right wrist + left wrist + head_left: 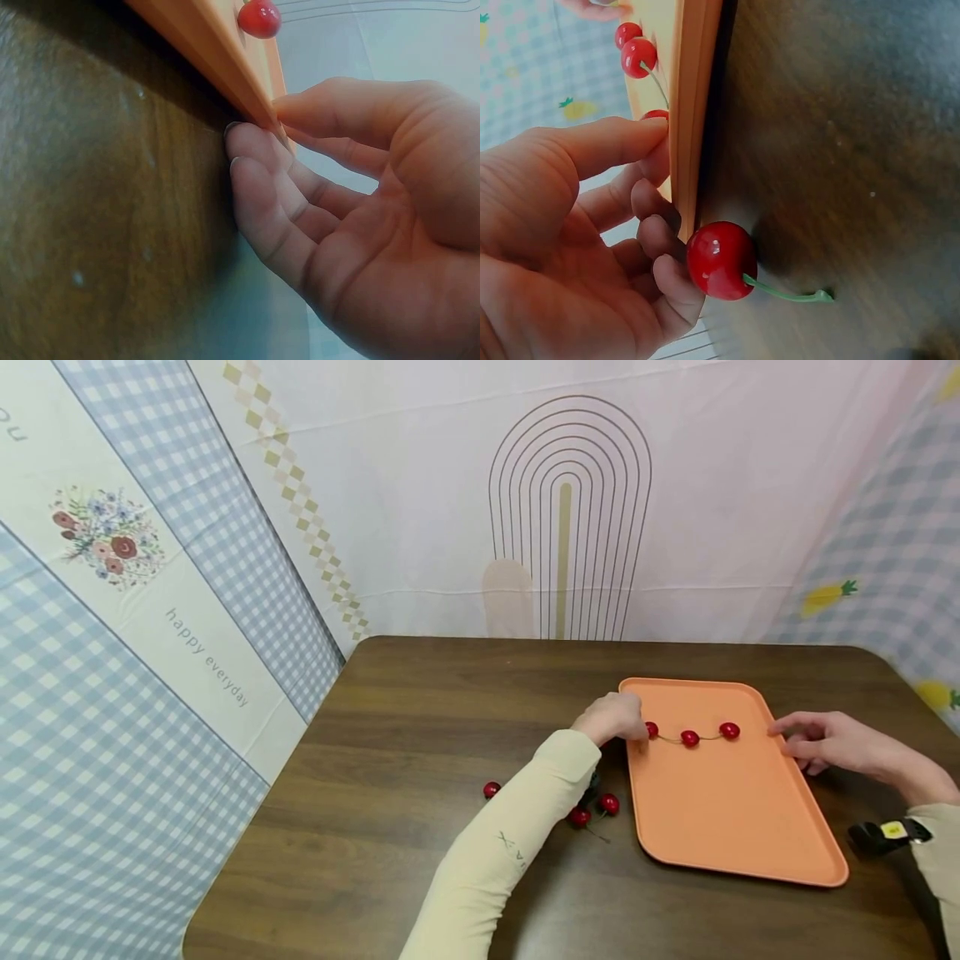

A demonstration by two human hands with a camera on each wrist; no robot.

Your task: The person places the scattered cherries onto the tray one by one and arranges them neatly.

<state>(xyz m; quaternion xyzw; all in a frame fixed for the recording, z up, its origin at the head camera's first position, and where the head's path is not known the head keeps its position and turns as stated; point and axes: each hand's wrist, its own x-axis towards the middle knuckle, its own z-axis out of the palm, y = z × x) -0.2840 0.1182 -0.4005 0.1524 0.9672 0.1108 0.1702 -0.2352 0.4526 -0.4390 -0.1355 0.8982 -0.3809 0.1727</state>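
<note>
My left hand (618,717) reaches over the left rim of an orange tray (720,810). In the left wrist view its thumb and forefinger pinch a red cherry (656,114), mostly hidden by the fingertips. Another cherry (721,260) with a green stem shows outside the tray wall, against the curled lower fingers; whether they hold it I cannot tell. A row of cherries runs across the tray, with a middle cherry (690,738) and a right cherry (730,731). My right hand (836,743) grips the tray's right edge, thumb on the rim and fingers beneath.
More cherries lie on the brown wooden table (405,727): one cherry (491,790) left of my left sleeve, others, such as a cherry (609,804), between the sleeve and the tray. A patterned cloth (420,510) hangs behind the table.
</note>
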